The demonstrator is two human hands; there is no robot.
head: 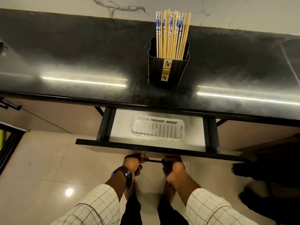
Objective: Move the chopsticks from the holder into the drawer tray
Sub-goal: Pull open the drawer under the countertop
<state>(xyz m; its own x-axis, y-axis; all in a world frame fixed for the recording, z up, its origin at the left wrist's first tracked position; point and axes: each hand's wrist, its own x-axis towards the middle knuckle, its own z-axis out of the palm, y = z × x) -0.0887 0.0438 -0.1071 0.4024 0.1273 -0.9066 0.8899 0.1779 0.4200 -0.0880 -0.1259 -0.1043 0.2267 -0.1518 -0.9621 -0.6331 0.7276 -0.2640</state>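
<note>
Several wooden chopsticks [172,33], some with blue-and-white tops, stand upright in a black ribbed holder [168,70] on the dark countertop [81,62]. Below it a drawer [123,125] stands pulled out, with a clear slotted plastic tray [158,129] lying on its pale floor. Under the drawer's front panel runs a thin black handle [155,161]. My left hand [133,163], with a dark watch on the wrist, and my right hand [174,168] are both closed around that handle, one at each end.
The drawer's black side rails [105,124] flank the tray. A beige cabinet front with a black handle [9,106] sits at left. Glossy floor tiles [48,168] lie below, and a dark object [276,176] stands at lower right. A marble wall backs the counter.
</note>
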